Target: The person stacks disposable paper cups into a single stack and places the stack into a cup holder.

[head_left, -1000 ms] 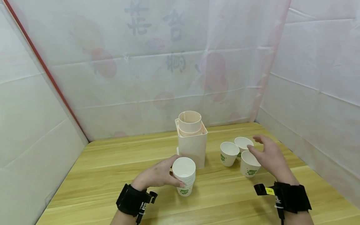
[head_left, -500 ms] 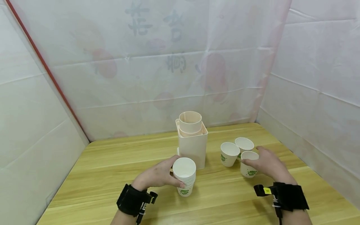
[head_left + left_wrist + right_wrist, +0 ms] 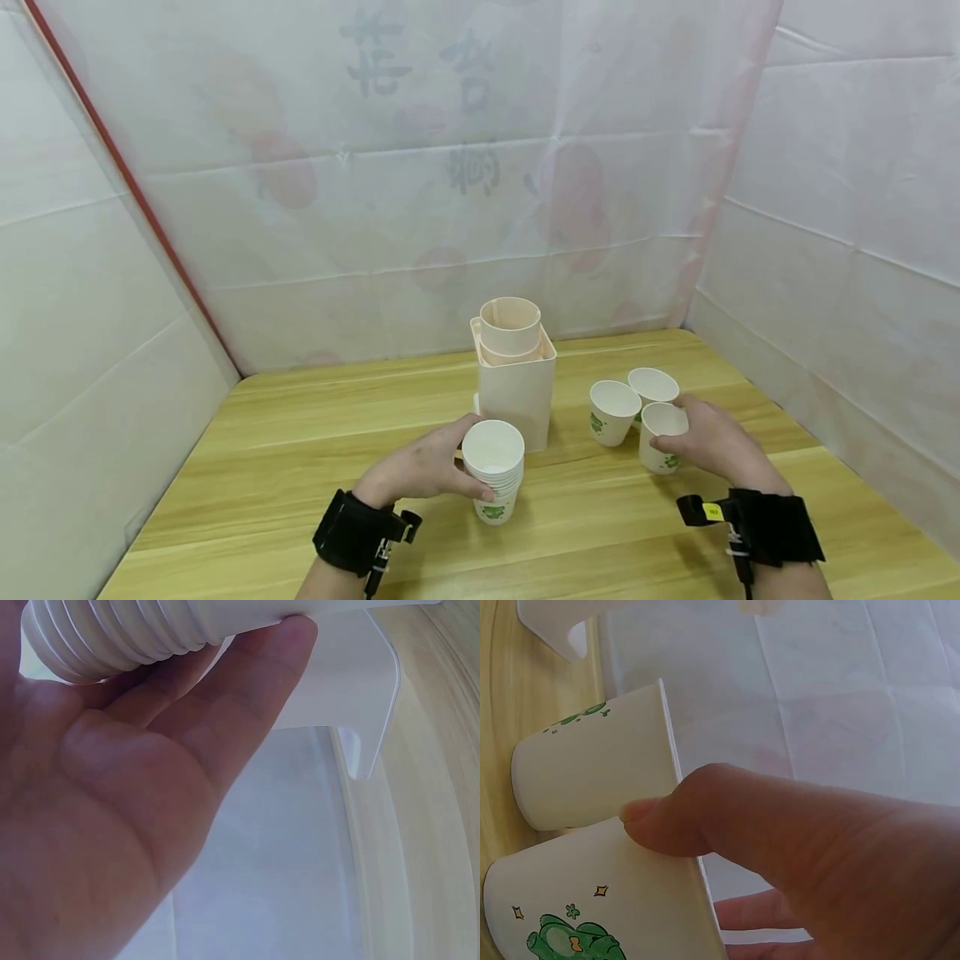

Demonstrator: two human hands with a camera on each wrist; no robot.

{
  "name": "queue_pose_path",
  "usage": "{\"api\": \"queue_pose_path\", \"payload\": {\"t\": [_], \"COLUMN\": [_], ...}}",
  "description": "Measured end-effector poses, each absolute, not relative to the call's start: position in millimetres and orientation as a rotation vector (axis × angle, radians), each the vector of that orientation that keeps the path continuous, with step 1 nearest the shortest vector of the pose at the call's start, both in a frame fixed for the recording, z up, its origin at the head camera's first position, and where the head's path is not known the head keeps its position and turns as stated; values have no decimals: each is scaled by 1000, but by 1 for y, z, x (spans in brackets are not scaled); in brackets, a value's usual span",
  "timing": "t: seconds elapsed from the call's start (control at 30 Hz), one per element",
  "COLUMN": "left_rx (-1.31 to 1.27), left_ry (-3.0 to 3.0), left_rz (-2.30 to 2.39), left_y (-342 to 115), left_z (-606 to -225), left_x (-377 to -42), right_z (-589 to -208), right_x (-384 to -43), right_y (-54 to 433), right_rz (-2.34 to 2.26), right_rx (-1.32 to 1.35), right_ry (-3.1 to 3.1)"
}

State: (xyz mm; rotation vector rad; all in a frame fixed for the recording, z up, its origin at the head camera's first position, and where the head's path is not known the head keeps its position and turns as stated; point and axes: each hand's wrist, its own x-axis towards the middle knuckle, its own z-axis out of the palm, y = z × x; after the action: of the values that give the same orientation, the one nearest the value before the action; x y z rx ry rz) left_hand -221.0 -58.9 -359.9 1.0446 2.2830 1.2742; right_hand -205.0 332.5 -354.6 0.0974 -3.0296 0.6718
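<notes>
My left hand (image 3: 422, 467) holds a nested stack of white paper cups (image 3: 506, 483), upright, with thumb and fingers around its side. In the left wrist view the ridged rims of the stack (image 3: 142, 634) lie against the fingers. My right hand (image 3: 720, 446) grips a single paper cup (image 3: 652, 454) near its rim, its thumb on the outer wall. This cup shows a green cartoon print (image 3: 577, 941) in the right wrist view. Beside it stand two more single cups, one to the left (image 3: 611, 425) and one behind (image 3: 651, 385). The right fingers are partly hidden behind the cup.
A cream box-shaped holder (image 3: 517, 404) with a round tube (image 3: 510, 329) in its top stands behind the stack. Everything rests on a wood-grain table (image 3: 337, 417). White sheeting (image 3: 375, 217) closes in the back and both sides.
My right hand has come down from above the cups and taken hold of the front one, which has shifted barely if at all. The left hand and its stack stay put.
</notes>
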Motion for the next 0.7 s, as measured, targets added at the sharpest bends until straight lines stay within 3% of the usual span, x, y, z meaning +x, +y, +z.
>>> {"api": "queue_pose_path", "payload": {"t": [0.7], "left_rx": [1029], "left_ry": [2260], "left_rz": [1294], "left_y": [-56], "left_z": [-362], "left_x": [-224], "right_z": [-318], "right_x": [-185], "right_y": [304], "right_rz": [621], "right_rx": [230], "right_ry": [-2753]}}
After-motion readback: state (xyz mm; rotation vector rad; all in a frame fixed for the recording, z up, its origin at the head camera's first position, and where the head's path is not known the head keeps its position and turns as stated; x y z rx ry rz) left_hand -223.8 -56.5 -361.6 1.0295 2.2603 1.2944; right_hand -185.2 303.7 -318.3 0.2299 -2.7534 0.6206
